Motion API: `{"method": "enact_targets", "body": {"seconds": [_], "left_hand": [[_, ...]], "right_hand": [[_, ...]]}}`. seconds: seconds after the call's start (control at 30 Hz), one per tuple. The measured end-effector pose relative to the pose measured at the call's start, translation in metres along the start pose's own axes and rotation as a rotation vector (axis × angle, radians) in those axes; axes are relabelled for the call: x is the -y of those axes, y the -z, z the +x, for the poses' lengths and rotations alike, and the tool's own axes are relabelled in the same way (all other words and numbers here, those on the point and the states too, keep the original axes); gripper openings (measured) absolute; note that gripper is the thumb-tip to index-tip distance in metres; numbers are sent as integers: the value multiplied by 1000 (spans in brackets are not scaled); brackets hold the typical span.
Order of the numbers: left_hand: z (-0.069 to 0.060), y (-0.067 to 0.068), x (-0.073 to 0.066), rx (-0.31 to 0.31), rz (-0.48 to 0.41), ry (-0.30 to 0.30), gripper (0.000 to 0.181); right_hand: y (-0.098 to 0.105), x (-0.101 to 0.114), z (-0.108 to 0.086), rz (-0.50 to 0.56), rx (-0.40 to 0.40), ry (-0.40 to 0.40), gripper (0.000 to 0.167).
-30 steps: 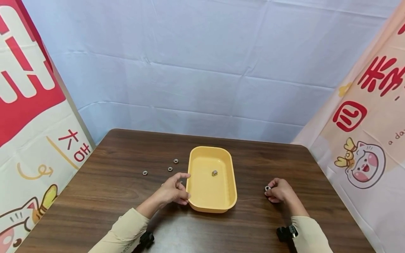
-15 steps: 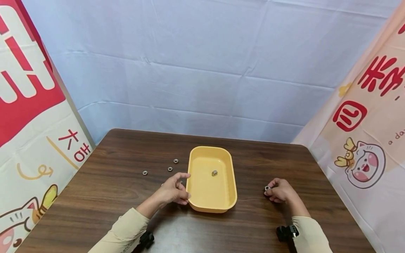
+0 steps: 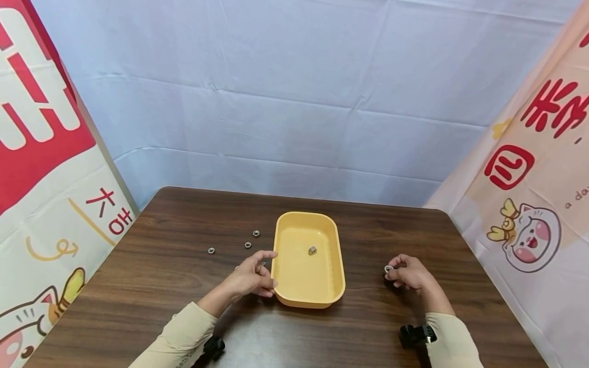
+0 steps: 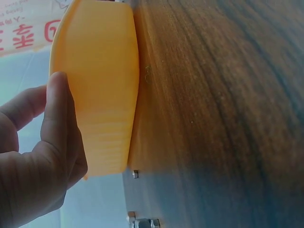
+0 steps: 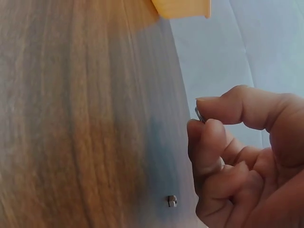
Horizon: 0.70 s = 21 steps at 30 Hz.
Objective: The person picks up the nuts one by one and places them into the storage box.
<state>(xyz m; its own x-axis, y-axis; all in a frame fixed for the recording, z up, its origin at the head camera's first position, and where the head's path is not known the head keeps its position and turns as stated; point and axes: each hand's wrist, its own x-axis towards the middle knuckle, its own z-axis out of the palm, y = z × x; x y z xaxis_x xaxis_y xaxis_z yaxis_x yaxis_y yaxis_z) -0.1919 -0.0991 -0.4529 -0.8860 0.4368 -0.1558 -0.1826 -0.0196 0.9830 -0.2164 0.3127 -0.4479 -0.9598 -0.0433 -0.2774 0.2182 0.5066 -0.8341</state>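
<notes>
left hand (image 3: 250, 276) holds yellow tray (image 3: 303, 281), right hand (image 3: 409, 273) pinches metal ring (image 3: 388, 267)

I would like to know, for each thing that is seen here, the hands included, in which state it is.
Tray: upright on the table
Nut inside: resting on the tray's floor
Nuts outside, left: lying on the table
Metal ring: lifted above the table
Left hand: holds the tray's rim
Right hand: pinches the metal ring
</notes>
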Motion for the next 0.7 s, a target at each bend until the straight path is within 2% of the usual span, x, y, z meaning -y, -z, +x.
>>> {"method": "enact_targets", "body": {"seconds": [0.33, 0.7], "left_hand": [[-1, 0, -3, 19, 8, -2, 70], [0, 1, -1, 6, 10, 3, 71]], "right_hand": [[-3, 5, 0, 38, 25, 11, 29], [-13, 24, -5, 33, 43, 47, 26]]}}
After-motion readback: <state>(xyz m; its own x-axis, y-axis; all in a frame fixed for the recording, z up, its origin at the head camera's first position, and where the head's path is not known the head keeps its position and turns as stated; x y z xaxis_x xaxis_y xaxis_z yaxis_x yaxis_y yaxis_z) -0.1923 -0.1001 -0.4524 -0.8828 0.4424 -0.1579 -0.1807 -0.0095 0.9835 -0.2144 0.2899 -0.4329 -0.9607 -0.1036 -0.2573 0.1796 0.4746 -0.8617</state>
